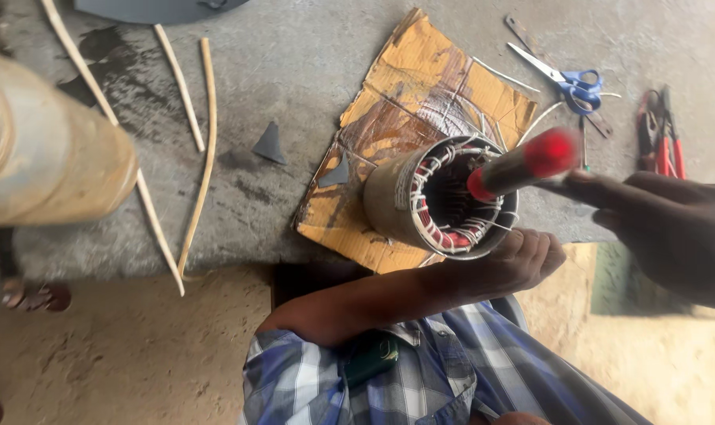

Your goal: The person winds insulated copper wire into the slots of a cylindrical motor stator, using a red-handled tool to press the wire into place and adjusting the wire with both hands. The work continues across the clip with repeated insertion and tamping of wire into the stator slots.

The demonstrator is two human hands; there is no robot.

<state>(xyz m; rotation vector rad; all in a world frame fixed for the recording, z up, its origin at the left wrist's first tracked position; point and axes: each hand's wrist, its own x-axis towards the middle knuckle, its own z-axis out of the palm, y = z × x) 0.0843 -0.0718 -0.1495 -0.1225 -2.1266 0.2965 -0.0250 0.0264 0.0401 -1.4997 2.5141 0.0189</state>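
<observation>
My left hand [522,260] cups the stator [440,197]; my right hand [672,228] grips a red-handled tool [522,164] inside. A slip there may scratch the windings.

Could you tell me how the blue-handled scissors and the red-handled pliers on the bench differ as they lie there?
The blue-handled scissors lie slanted with blades parted, pointing up-left; the red-handled pliers lie nearly straight, handles toward the person. The scissors rest nearer the cardboard sheet; the pliers sit farther right, just above the right hand. The scissors have loop handles, the pliers straight grips. Both lie untouched on the grey bench.
</observation>
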